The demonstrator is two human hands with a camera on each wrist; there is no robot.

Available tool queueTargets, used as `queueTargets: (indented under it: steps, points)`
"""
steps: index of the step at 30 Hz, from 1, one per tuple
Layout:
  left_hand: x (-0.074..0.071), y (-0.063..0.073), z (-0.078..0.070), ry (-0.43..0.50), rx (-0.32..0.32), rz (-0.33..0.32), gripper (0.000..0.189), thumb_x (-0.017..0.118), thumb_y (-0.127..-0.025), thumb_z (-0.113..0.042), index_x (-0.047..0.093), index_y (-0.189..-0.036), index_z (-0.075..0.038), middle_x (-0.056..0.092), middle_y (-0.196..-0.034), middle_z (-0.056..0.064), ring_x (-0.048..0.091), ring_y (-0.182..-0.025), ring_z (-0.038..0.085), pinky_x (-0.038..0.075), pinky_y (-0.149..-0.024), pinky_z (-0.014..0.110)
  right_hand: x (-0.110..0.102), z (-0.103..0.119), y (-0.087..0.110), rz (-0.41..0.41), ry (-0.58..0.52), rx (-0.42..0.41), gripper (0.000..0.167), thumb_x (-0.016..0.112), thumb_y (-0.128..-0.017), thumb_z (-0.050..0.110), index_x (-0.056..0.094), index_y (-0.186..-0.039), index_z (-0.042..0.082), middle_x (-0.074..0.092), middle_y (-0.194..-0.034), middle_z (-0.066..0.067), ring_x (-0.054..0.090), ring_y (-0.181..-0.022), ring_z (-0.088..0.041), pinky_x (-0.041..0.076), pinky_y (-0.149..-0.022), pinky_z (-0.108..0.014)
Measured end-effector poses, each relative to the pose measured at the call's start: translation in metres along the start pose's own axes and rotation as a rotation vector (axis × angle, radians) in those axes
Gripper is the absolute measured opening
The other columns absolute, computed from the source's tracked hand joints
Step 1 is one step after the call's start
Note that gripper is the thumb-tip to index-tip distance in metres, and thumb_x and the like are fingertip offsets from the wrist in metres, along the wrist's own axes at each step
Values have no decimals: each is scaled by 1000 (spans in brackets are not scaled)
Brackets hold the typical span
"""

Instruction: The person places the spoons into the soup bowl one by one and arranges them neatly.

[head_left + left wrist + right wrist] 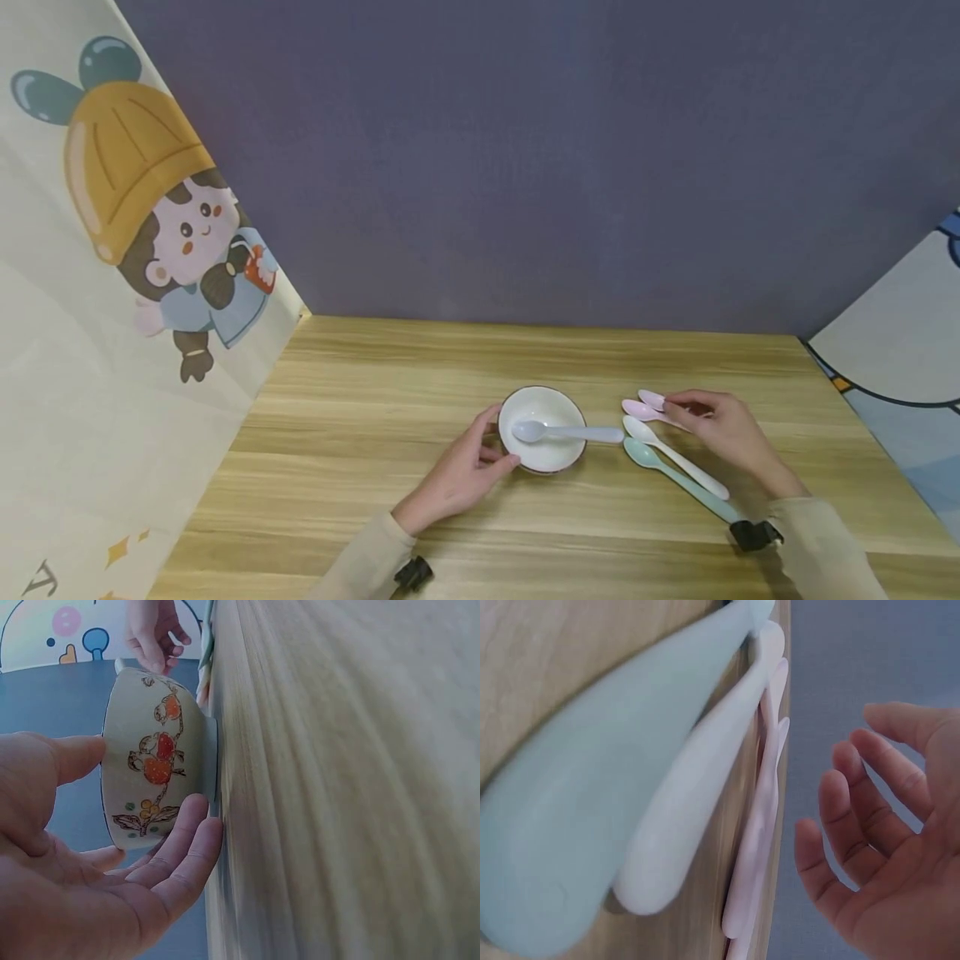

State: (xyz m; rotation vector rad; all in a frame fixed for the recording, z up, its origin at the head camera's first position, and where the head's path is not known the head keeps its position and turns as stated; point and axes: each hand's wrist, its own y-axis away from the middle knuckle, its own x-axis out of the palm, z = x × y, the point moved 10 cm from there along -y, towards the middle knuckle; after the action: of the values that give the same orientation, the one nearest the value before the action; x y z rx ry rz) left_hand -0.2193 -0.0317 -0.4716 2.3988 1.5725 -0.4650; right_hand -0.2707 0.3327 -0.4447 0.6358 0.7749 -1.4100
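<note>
My left hand point(467, 472) holds a small white bowl point(553, 460) with a dark rim, thumb at the rim and fingers around its side. Orange and red fruit decorates the bowl's outer wall point(154, 761) in the left wrist view. A pale blue spoon point(579, 433) lies in the bowl, its handle sticking out over the right rim. My right hand point(726, 429), fingers loosely bent, is over the handles of a pink spoon point(638, 410) and a lighter pink spoon point(650, 399). The right wrist view shows a gap between these fingers point(834, 796) and the spoons.
Nearer me on the wooden table point(360, 417) lie a white spoon point(681, 463) and a mint green spoon point(686, 483), side by side and slanted. A dark blue-grey panel point(525, 167) stands at the table's back edge. A cartoon-printed sheet point(60, 333) borders the left side.
</note>
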Motion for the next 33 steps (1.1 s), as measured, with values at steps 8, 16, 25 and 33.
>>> queueTargets:
  steps: [8,16,25,33]
  points:
    - [1,1,0,2,-5,4,79,73,-102,-27,31,-167,-12,55,-150,22,70,-105,18,60,-87,21,-9,-9,-1,-26,34,-5,30,73,-103,33,81,-119,8,80,-113,-13,60,-87,8,51,-70,-19]
    - [1,1,0,-7,-2,3,79,73,-102,-27,31,-167,-12,55,-150,22,70,-106,18,60,-88,22,-17,-18,-2,-54,70,-13,28,73,-102,29,81,-116,6,81,-111,-16,57,-84,11,51,-69,-19]
    - [0,1,0,-11,-3,6,78,72,-103,-26,30,-167,-11,55,-150,23,70,-106,19,60,-88,22,-19,-30,-3,-75,111,3,27,75,-101,26,81,-114,4,80,-109,-17,63,-85,-3,50,-67,-19]
    - [1,0,1,-3,0,3,78,72,-103,-26,30,-167,-10,56,-150,22,71,-104,18,60,-86,20,-19,-43,-3,-94,154,2,25,77,-99,23,81,-111,2,81,-103,-16,66,-85,-9,49,-66,-19]
